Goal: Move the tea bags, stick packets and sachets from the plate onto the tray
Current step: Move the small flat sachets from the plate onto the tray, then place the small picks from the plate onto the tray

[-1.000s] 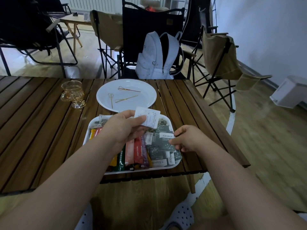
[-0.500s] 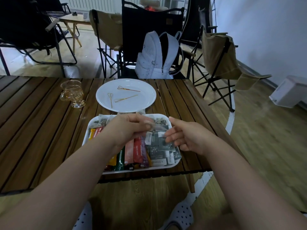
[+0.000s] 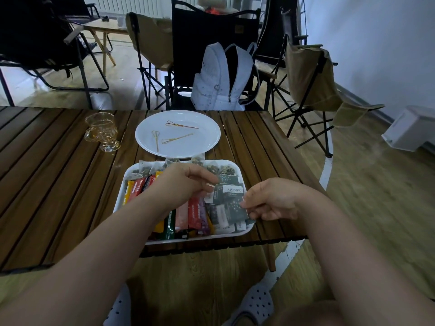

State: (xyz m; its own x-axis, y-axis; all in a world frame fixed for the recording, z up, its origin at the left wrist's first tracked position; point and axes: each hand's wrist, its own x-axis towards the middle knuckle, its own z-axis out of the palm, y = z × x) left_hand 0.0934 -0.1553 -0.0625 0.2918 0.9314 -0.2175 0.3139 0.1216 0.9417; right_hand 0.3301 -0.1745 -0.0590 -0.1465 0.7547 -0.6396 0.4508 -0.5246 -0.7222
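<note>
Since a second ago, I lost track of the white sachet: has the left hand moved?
Yes. The left hand has dropped from the tray's far edge, near the plate, toward the sachets.

Single head-worn view, looking forward and down, near table (image 3: 58,184) edge

One label reads clearly: a white strip across the top of a dark green star-speckled sachet (image 3: 232,198) on the white rectangular tray (image 3: 249,229) carries two Chinese characters and then "taikoo". Print on the colourful stick packets (image 3: 188,214) is too small to read.
</note>
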